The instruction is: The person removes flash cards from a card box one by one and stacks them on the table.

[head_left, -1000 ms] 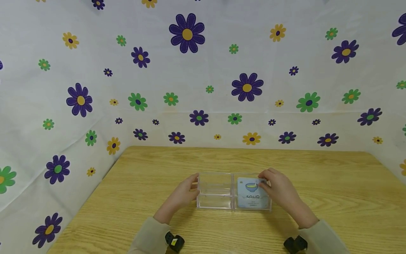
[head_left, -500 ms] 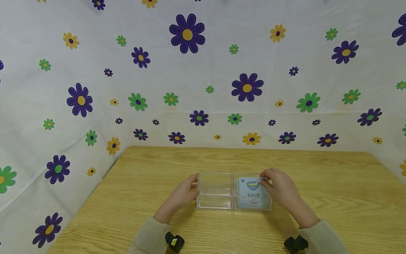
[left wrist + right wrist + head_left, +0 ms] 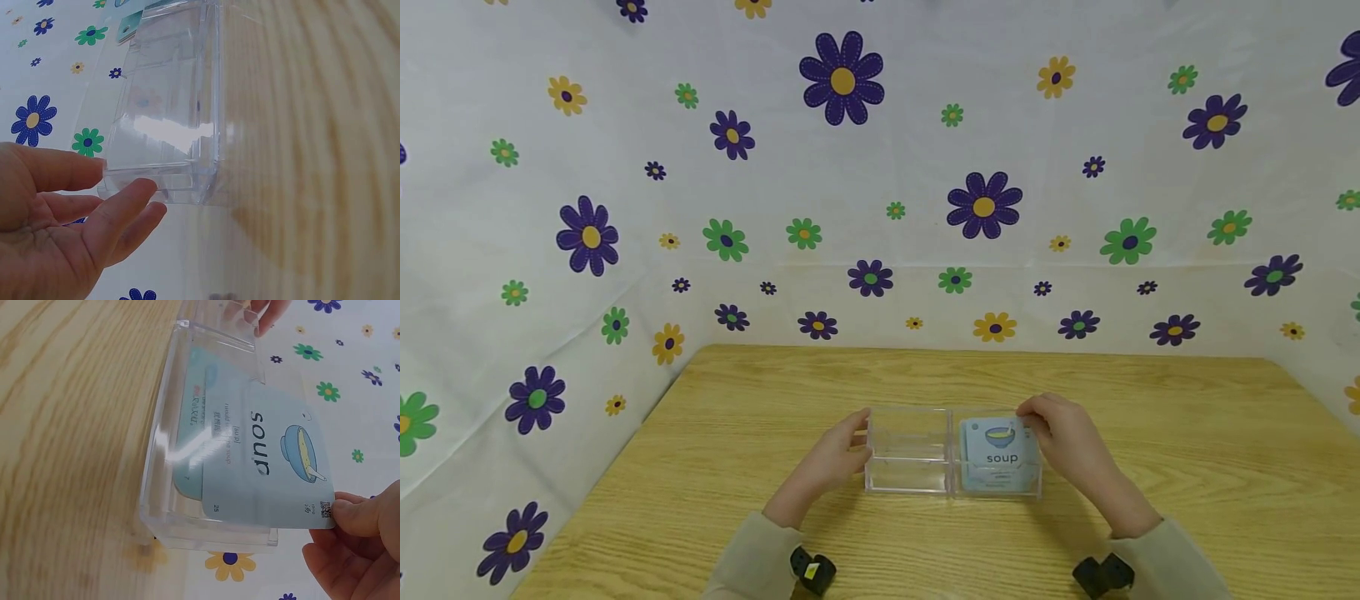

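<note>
My right hand (image 3: pixel 1069 435) pinches a corner of the light-blue "soup" flash card (image 3: pixel 275 456) between thumb and fingers. This card leans in the right compartment of a clear plastic box (image 3: pixel 910 492), its upper part standing above the low front wall. Behind it, another bluish card (image 3: pixel 192 419) shows in the right wrist view. At the box's left end, my left hand (image 3: pixel 833 454) touches the wall with fairly straight fingertips. The left compartment beside it holds no cards. In the left wrist view, the hand (image 3: pixel 69 219) lies against the box's end edge.
The box stands on a wood-grain table (image 3: pixel 775 375). A white cloth (image 3: pixel 910 150) with purple, green and yellow flowers hangs behind and at the sides. Small black devices are strapped at both wrists over light sleeves (image 3: pixel 760 558).
My right hand has shifted slightly right and back, and the soup card has moved a little right with it. The left hand and the box have stayed still.
</note>
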The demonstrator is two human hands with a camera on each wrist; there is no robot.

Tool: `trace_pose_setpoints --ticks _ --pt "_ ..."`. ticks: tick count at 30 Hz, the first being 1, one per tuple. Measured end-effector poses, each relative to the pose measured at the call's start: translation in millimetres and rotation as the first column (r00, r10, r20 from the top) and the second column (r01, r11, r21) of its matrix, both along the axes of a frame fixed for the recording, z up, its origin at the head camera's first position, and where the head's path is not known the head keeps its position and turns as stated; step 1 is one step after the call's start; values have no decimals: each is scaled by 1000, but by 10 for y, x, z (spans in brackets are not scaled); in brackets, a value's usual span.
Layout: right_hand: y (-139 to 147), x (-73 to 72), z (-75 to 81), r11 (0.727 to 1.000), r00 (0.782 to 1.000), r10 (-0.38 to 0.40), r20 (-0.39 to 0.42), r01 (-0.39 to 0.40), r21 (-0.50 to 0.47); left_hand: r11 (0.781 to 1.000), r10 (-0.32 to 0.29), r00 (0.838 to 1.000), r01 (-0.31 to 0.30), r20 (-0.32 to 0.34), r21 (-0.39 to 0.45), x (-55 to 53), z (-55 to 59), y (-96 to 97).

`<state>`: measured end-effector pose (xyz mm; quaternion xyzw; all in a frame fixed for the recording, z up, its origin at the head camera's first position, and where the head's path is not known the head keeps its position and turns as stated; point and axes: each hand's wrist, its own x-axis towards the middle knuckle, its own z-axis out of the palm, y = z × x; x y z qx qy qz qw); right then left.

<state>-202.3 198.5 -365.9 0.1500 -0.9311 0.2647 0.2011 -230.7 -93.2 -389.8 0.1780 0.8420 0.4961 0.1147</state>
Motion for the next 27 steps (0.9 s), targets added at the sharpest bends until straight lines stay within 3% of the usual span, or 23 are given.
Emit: trace_pose_setpoints --ticks 11,27 --pt "2 37 89 999 1000 8 7 -7 -39 1000 0 1000 0 -4 -5 -7 1 8" --pt "18 95 184 997 991 -25 -135 15 -79 1000 -9 1000 9 -4 6 -7 -3 3"
